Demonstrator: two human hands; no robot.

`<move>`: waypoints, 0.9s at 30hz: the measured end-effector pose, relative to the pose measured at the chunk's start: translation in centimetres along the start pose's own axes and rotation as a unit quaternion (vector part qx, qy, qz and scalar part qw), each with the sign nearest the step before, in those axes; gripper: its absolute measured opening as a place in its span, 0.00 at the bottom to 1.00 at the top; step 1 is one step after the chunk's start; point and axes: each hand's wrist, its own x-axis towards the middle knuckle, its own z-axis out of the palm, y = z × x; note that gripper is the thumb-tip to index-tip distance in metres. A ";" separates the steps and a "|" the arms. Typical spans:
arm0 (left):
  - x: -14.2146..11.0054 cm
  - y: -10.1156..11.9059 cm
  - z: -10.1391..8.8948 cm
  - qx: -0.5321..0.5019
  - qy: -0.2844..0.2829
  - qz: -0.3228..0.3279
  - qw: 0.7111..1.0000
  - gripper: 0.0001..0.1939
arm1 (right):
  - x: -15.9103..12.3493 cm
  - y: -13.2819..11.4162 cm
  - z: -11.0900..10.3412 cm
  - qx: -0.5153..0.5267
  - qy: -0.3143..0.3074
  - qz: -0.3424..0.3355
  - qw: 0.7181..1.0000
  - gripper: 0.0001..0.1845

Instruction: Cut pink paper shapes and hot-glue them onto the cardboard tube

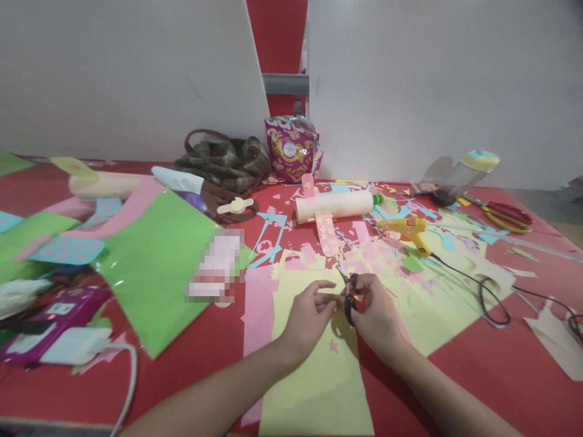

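Observation:
My right hand grips a pair of small black-handled scissors, its blades pointing up and to the left. Close beside them, my left hand has its fingers pinched together near the scissors; whatever is between the fingertips is hidden or too small to make out. Both hands are above a pale yellow paper sheet, which partly covers a pink sheet. A small pink paper star lies on the yellow sheet. Beyond the hands, a white paper roll carries a star-patterned pink strip.
Paper scraps litter the red table. To the right are a yellow glue gun with a black cord, red-handled pliers and a clear container. On the left lie green sheets and a purple power strip. A snack bag stands behind.

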 end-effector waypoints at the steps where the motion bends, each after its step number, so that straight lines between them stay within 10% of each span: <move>1: 0.0 -0.1 0.0 0.004 -0.001 0.003 1.000 0.13 | 0.0 -0.1 0.0 -0.002 -0.001 -0.002 1.000 0.16; 9: 0.4 0.0 -0.5 0.085 -0.044 0.054 0.994 0.08 | 0.2 0.3 -0.1 -0.002 -0.026 -0.001 1.000 0.16; 19: 0.7 2.3 -2.5 0.348 -0.152 0.160 0.911 0.13 | 0.1 -0.7 -0.6 -0.031 -0.098 -0.017 0.995 0.15; 27: 0.6 1.9 -2.1 0.257 -0.063 0.093 0.960 0.11 | 0.6 0.5 -0.1 0.107 -0.035 0.045 0.993 0.17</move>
